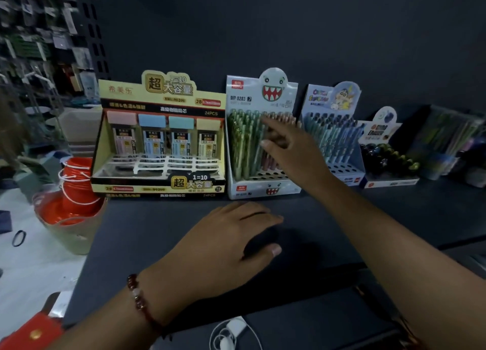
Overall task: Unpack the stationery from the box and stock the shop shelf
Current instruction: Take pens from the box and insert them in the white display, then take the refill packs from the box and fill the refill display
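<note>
I noted the pen box at twelve o'clock, pens upright; right hand nearest, fingers spread, left hand flat, both empty.

Four cardboard display boxes stand in a row on the dark shelf. The yellow pencil-lead display box sits at 10 o'clock; the pale monster-face pen display box is just beside it, toward 3 o'clock.

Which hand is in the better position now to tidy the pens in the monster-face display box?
The right hand. It already reaches over the pens in the monster-face display box, fingers spread and seemingly holding nothing. The left hand lies lower on the dark shelf, in front of the box.
</note>
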Available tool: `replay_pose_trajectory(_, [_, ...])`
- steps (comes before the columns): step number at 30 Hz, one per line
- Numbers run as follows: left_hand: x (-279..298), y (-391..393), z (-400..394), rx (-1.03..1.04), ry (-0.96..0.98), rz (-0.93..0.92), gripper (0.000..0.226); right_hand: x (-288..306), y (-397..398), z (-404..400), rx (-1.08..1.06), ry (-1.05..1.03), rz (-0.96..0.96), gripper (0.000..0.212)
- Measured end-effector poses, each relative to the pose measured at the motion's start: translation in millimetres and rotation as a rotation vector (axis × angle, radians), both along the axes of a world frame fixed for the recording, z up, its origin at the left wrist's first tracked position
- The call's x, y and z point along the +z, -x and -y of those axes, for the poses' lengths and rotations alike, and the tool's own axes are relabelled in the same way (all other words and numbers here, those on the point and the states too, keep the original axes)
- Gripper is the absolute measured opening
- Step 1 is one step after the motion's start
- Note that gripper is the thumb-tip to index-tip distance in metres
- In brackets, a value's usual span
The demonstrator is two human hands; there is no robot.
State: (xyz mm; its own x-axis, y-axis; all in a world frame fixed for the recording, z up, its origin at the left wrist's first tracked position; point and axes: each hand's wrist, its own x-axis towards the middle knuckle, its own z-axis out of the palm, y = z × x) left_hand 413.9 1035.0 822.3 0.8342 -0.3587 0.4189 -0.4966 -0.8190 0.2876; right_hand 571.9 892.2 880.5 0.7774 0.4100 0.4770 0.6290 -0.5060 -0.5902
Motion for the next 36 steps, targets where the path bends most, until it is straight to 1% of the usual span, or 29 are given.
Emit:
replay_pose_trajectory(2, [0.1,-0.7,6.5,-0.012,-0.022,-0.006,0.046,-0.4,10.5,18.7,0.013,0.028,-0.033,0.049])
replay_pose_trajectory(5, [-0.2,-4.8,30.5,-0.033,-0.056,-0.02,0.042,-4.3,30.5,69.5,-0.022,0.141,-0.057,0.043])
replay_pose_trajectory(8, [-3.2,-10.3,80.7,-0.113,-0.038,-0.06,0.042,-18.7,63.3,142.7,-0.114,0.224,-0.124,0.042])
replay_pose_trajectory(10, [-6.3,-12.5,128.5,-0.186,-0.039,-0.056,0.039,-35.4,95.2,201.0,-0.211,0.222,-0.085,0.043])
replay_pose_trajectory(12, [-11.3,-11.4,185.0,-0.27,-0.021,-0.07,0.036,-63.9,135.2,265.1,-0.347,0.217,-0.092,0.042])
replay_pose_trajectory(14, [-21.3,-5.7,248.5,-0.347,0.026,-0.079,0.031,-105.1,185.9,331.5,-0.506,0.202,-0.185,0.044])
replay_pose_trajectory(16, [-40.2,4.2,319.7,-0.425,0.048,-0.13,0.028,-154.0,246.7,395.8,-0.657,0.215,-0.3,0.054])
replay_pose_trajectory(17, [-52.4,11.7,358.1,-0.474,0.033,-0.158,0.028,-178.0,279.6,424.7,-0.717,0.237,-0.392,0.058])
replay_pose_trajectory(20, [-101.1,42.5,477.6,-0.637,-0.047,-0.24,0.03,-249.7,379.5,501.4,-0.843,0.302,-0.71,0.06])
replay_pose_trajectory(22, [-141.2,68.6,554.7,-0.73,-0.118,-0.318,0.033,-291.0,436.7,544.9,-0.919,0.257,-0.835,0.068])
replay_pose_trajectory(26, [-214.3,112.7,673.3,-0.828,-0.32,-0.515,0.039,-337.4,512.5,609.9,-1.078,0.155,-1.035,0.058])
replay_pose_trajectory(28, [-243.9,124.3,712.9,-0.845,-0.424,-0.622,0.039,-350.9,531.8,633.4,-1.159,0.072,-1.099,0.059])
replay_pose_trajectory(31, [-286.3,127.0,767.2,-0.873,-0.538,-0.711,0.031,-377.9,536.7,672.2,-1.244,-0.023,-1.169,0.057])
replay_pose_trajectory(33, [-321.3,121.5,804.7,-0.886,-0.589,-0.765,0.032,-405.1,527.5,701.0,-1.278,-0.094,-1.208,0.056])
replay_pose_trajectory(36, [-394.5,104.8,860.4,-0.914,-0.602,-0.844,0.035,-460.8,503.4,747.5,-1.338,-0.19,-1.247,0.056])
